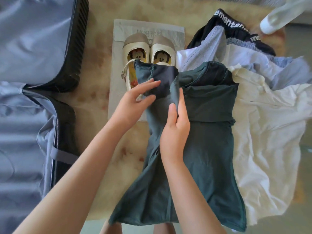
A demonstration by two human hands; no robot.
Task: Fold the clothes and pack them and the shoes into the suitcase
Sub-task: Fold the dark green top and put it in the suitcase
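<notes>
Green garment [202,157] | left hand [133,105] grip pinches top corner | right hand [175,129] grip pinches middle fold

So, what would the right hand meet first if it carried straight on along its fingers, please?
The right hand grips the green top, so more of that first, then likely the striped shirt beyond; depth is unclear.
</notes>
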